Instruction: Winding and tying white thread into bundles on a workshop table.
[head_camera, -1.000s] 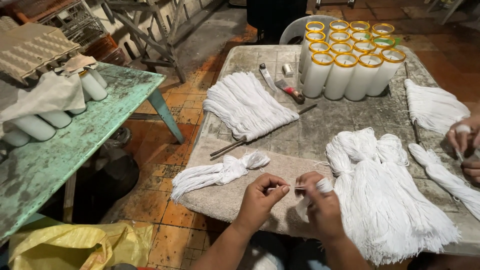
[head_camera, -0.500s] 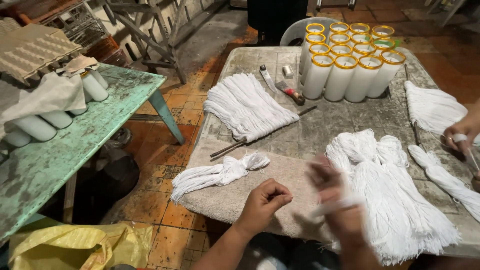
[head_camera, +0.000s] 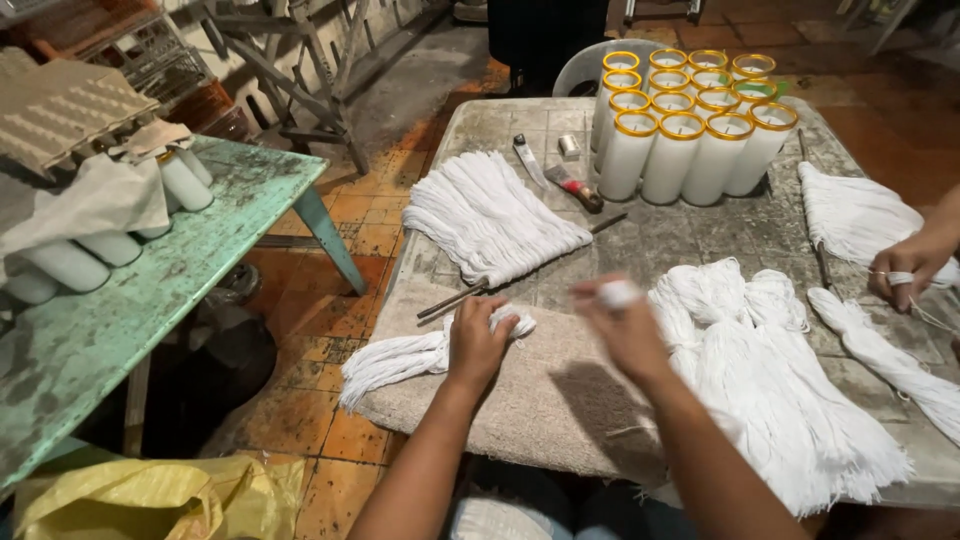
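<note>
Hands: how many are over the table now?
3. The left hand grips a small white string bundle; the right hand, blurred, hovers beside it over the grey mat; a co-worker's hand is at the right edge. Others may be out of frame.

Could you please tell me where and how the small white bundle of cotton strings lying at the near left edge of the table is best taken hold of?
Probably at its bunched right end, where the left hand already rests on the small white bundle of cotton strings. Come from above, closing across the strands: there they gather tight, while the left end fans loose over the grey cloth pad edge.
</note>
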